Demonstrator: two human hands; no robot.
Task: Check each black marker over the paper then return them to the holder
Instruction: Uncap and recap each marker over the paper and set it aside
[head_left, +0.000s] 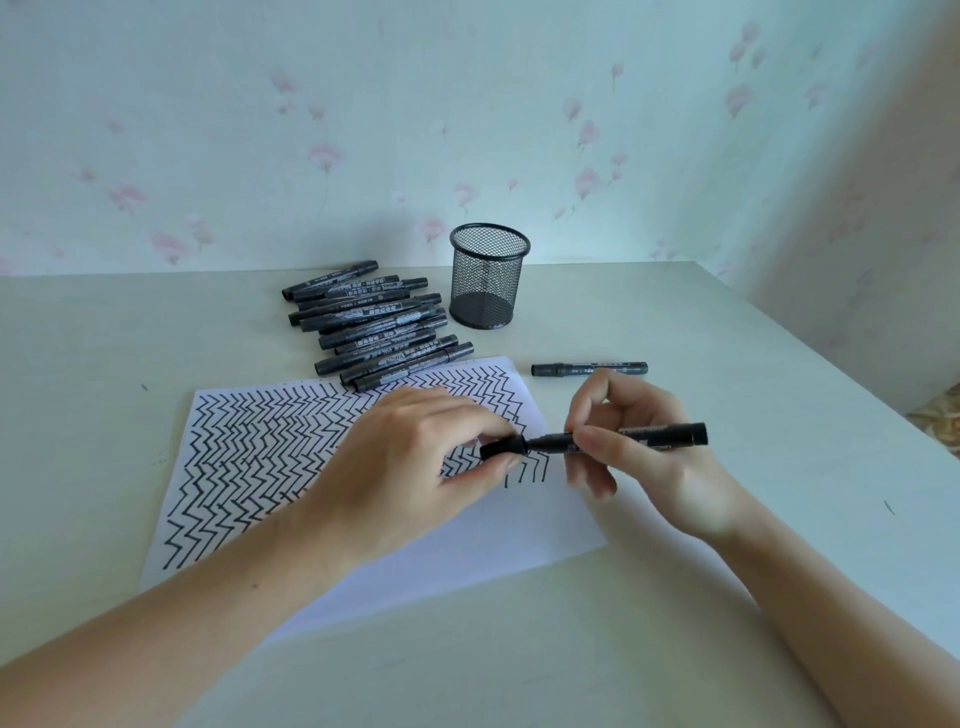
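Observation:
My right hand (628, 452) grips a black marker (654, 435) by its barrel, held level above the paper (467, 540). My left hand (415, 462) pinches that marker's cap (501, 448) right at the tip end; whether the cap is fully seated I cannot tell. The white paper is covered with black zigzag lines over most of its left and upper part. A pile of several black markers (369, 322) lies behind the paper. The black mesh holder (488, 275) stands upright behind and looks empty. One more black marker (589, 369) lies alone to the right of the paper.
The pale table (675, 597) meets a flowered wall at the back, and its right edge runs diagonally at the right. A small dark mark (889, 506) shows on the tabletop at the right.

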